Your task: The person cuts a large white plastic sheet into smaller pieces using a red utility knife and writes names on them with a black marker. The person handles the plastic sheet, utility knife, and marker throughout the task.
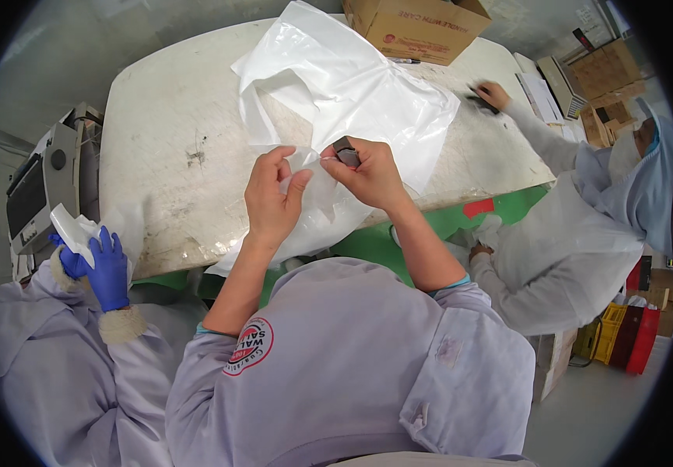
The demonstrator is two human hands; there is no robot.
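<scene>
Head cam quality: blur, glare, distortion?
Head view: fisheye curves the table's edges, black corners; head view: bright sheen on the white plastic sheet; head view: the right-side co-worker's hand looks motion-blurred, the wearer's right hand sharper.

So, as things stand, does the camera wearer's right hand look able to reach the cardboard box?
Probably not directly: the right hand holds a small dark object, and the cardboard box stands farther away, beyond the white plastic sheet. Nothing tall seems to block between.
</scene>
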